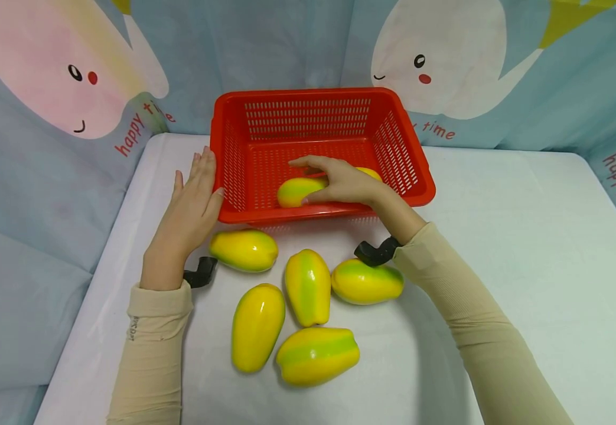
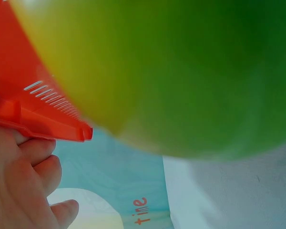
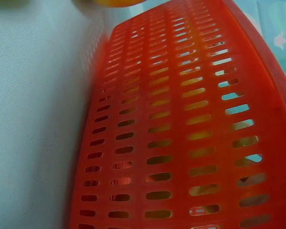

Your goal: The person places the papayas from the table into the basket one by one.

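Note:
Two papayas, yellow with green stripes, lie in the red basket (image 1: pixel 313 213). My right hand (image 1: pixel 342 180) reaches over the front rim above the nearer papaya (image 1: pixel 296 192). Its fingers are spread and loosely bent, with the thumb beside the fruit and a gap under the index finger. The other papaya (image 1: pixel 370 173) is mostly hidden behind that hand. My left hand (image 1: pixel 193 203) rests with extended fingers against the outside of the basket's left wall, its thumb at the rim. In the left wrist view, a blurred papaya (image 2: pixel 181 76) fills the upper part.
Several more papayas lie on the white table in front of the basket, among them one papaya (image 1: pixel 246 250) near my left wrist and another papaya (image 1: pixel 367 282) below my right wrist. A printed blue curtain (image 1: pixel 286 41) hangs behind the basket.

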